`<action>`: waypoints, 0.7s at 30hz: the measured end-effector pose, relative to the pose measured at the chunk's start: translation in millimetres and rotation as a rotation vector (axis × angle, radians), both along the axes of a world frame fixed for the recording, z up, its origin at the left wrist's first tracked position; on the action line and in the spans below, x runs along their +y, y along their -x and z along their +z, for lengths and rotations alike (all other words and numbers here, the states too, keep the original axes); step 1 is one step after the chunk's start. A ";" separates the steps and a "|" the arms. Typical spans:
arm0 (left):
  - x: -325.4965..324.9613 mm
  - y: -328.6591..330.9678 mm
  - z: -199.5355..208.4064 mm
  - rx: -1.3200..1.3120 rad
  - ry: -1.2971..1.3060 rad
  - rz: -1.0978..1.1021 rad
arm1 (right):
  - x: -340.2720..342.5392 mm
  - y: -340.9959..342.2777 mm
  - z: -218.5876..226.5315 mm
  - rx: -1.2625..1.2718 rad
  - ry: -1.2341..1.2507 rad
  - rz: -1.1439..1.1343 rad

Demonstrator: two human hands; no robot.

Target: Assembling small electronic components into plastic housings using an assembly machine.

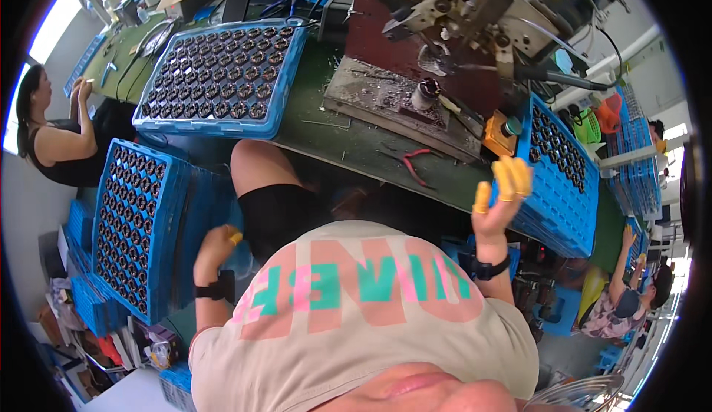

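Dark ring-shaped parts point(215, 71) sit in blue bench tray point(200, 128), left tray point(165, 219) near left hand point(216, 246), right tray point(547, 180) near right hand point(498, 200) | loaded trays nearby: three | right fingers wide from thumb; left curled, grip I cannot tell

I observe right hand point(498, 209) raised, fingers point(512, 179) upward, yellow-covered; left hand point(215, 250) lower, digits bent inward; both forearms point(213, 314) extended forward, empty-palmed right.
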State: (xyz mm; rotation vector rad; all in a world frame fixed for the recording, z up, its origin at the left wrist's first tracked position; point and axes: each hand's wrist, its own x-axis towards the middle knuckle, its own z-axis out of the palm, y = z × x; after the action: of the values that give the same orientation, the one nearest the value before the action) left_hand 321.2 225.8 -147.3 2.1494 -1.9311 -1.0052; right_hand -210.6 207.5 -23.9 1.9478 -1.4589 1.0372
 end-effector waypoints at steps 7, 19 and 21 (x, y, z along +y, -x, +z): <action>-97.3 64.1 155.6 0.614 0.259 -0.330 | -16.9 -10.2 -59.2 -0.124 -0.071 -0.093; -252.5 100.1 153.4 0.011 0.639 -0.379 | -22.8 -13.5 -64.0 -0.015 -0.029 -0.181; -259.1 103.5 147.7 -0.013 0.645 -0.387 | -22.9 -14.1 -65.1 -0.012 -0.027 -0.173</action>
State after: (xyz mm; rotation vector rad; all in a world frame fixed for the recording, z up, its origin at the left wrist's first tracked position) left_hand 217.7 -33.3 0.4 1.4677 -2.3084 -0.3086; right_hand -196.6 184.6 -89.0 1.7993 -1.6231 0.9578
